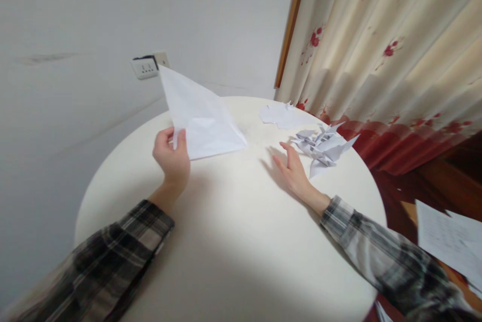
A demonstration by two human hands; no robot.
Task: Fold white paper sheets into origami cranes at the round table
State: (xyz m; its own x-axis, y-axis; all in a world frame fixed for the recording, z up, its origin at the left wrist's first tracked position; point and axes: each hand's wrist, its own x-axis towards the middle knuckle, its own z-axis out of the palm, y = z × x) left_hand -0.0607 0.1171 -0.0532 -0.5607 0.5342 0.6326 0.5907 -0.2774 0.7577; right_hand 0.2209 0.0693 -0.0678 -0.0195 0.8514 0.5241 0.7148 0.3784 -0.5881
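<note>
My left hand [173, 153] grips a sheet of white paper [203, 121] by its near left edge, thumb on the face towards me. The sheet is tilted up, its upper left corner raised and its right corner low, close to the table. My right hand [291, 169] is open, thumb and fingers apart, low over the right part of the round white table [226, 241]. Just right of its fingers lies a heap of folded white paper pieces [322, 146] with pointed tips. Nothing shows in the right hand.
Torn or cut flat paper [284, 115] lies at the table's far right edge. Beyond stand a wall with a socket [145, 67] and a flowered curtain [357, 35]. Written sheets [448, 236] lie lower down at the right, beside the table.
</note>
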